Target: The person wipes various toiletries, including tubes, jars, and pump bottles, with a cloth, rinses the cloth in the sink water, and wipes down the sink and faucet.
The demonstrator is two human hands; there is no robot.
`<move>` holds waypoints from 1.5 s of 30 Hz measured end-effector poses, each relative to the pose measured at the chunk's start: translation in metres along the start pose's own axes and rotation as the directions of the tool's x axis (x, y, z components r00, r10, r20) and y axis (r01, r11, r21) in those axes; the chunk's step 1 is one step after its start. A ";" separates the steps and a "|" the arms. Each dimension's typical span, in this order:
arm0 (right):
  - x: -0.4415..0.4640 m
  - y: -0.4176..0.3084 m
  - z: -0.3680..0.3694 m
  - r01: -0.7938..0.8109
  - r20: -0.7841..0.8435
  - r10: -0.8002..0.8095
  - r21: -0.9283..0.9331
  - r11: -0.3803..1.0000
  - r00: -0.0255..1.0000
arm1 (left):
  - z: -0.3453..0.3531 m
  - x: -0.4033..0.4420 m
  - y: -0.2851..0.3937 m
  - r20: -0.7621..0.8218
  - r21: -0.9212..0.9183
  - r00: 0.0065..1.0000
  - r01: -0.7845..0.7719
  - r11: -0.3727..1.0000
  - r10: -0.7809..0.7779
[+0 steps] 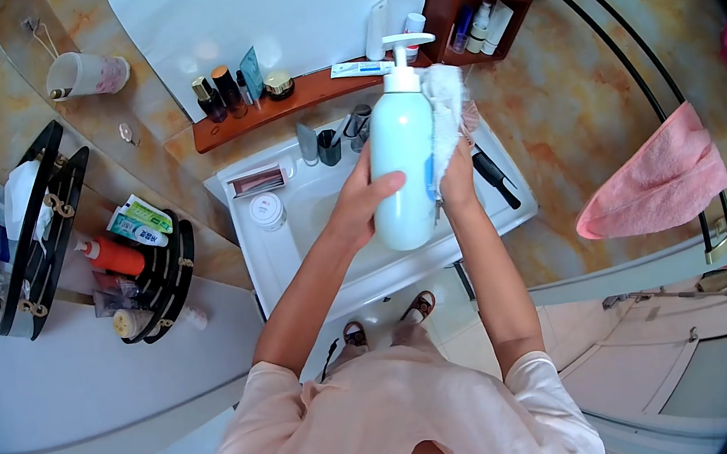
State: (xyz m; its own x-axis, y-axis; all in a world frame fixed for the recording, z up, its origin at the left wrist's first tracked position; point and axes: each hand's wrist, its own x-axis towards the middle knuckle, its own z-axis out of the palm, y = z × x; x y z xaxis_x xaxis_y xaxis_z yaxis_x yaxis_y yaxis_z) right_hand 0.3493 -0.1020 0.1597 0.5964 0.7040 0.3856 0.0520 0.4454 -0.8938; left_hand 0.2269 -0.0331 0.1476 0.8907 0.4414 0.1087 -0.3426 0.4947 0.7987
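Observation:
A large pale mint pump bottle (400,167) with a white pump head is held up over the white sink (297,277), nearly upright. My left hand (363,201) grips its left side, the thumb lying across the front. On the bottle's right side, my right hand (458,176) presses a white cloth (446,115) against it; most of those fingers are hidden behind the cloth and bottle. A blue patch shows on the bottle beside the cloth's lower end.
On the sink stand a round white jar (268,210), a small dark cup (329,149) and a black-handled brush or comb (497,177). Behind is a wooden shelf (214,136) with cosmetics. Corner racks (173,280) are left; a pink towel (656,179) hangs right.

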 end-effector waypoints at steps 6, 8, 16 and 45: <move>0.001 -0.002 0.011 -0.018 -0.111 0.005 -0.117 0.993 0.994 | -0.026 0.003 -0.007 -0.019 -0.055 1.000 -0.022 0.998 0.021; 0.001 0.002 0.015 0.056 -0.118 -0.074 -0.150 0.987 0.990 | -0.017 -0.002 -0.016 -0.137 -0.022 0.985 -0.105 0.994 0.101; -0.038 0.019 0.001 -0.230 0.060 0.229 0.014 0.973 0.972 | -0.025 -0.007 -0.003 -0.258 -0.255 0.966 -0.079 0.964 0.011; -0.078 0.008 0.026 -0.157 -0.119 0.163 0.058 0.986 0.979 | -0.016 -0.017 -0.023 -0.394 -0.240 0.868 -0.414 0.878 0.302</move>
State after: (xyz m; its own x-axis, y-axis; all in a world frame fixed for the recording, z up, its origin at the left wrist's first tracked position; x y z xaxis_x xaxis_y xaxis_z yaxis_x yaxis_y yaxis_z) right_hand 0.2827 -0.1392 0.1281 0.6877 0.6966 0.2048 -0.0888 0.3606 -0.9285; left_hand 0.2152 -0.0401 0.1177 0.5526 0.8271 0.1023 -0.7411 0.4315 0.5144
